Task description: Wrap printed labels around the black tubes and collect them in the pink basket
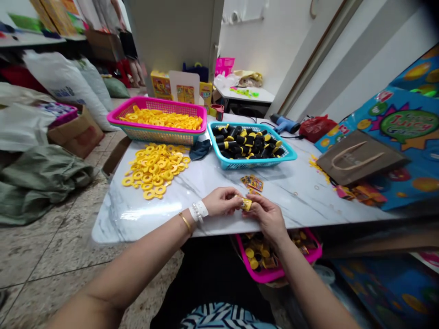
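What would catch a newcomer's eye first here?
Probably the yellow rings, heaped on the table's left side, with the pink basket of more yellow pieces behind. Next, the blue basket of black and yellow pieces, beyond the two hands holding a small yellow item.

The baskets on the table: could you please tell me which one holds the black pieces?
The blue basket, right of the pink basket, which holds yellow rings instead.
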`<state>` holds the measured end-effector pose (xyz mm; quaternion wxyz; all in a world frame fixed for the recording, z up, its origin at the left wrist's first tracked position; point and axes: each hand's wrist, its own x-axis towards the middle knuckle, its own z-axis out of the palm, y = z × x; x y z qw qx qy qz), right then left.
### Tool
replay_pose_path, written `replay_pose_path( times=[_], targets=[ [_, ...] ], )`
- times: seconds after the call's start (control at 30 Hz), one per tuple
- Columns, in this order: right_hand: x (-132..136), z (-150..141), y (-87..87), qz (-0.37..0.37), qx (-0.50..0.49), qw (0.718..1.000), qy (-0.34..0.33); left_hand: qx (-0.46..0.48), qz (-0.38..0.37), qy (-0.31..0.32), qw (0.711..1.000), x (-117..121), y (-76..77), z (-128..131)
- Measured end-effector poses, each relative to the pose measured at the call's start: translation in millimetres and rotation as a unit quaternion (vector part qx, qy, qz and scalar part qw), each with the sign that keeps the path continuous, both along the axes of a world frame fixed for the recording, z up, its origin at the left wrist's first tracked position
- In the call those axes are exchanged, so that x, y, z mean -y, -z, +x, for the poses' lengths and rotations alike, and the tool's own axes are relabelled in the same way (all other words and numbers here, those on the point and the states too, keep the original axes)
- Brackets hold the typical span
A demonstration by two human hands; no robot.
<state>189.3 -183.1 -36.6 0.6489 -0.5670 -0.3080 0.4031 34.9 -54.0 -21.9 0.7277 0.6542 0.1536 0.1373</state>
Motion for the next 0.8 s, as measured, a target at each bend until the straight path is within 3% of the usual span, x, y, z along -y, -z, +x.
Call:
replay_pose_path(
  times=[0.17,0.37,0.53,0.63,0.8],
  targets=[
    [4,6,5.2,0.052,0.004,0.998,-0.04,0.01,-0.075,-0.007,0.997,3,-0.3,5],
    [9,9,6.4,0.075,-0.037,0.996,-0.037,-0.016,-0.134,0.084,0.987,2,-15.0,25],
    [11,7,1.8,0.089,-0.018,0.996,0.013,-0.042,-0.161,0.146,0.975,1,-13.7,31],
    [11,11,3.1,0.079,0.034,0.996,0.012,-0.059,-0.165,0.136,0.975,3,-11.4,30],
    [14,11,6.8,0.099,0.096,0.989,-0.049,-0.039,-0.186,0.129,0.973,2,-10.3,25]
  ],
)
